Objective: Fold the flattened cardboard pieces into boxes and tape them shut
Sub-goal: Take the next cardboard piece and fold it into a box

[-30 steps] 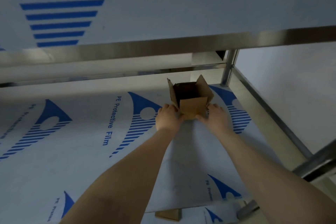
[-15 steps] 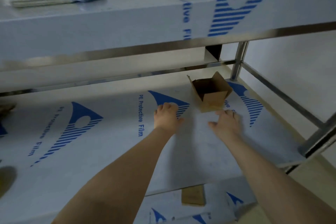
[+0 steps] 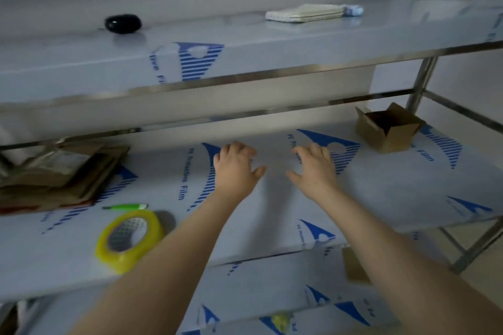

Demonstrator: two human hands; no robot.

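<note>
1. Found the box (image 3: 389,128) at the frame's right on the tabletop (image 3: 381,193), flaps up, untaped.
2. Saw left hand (image 3: 234,168) and right hand (image 3: 317,168) mid-frame, fingers loosely spread, holding nothing.
3. Judged the cardboard light, stiff, easily crushed; best gripped by opposite walls.
4. Spotted flattened cardboard pieces (image 3: 60,174) left, tape roll (image 3: 129,241) lower left.
</note>
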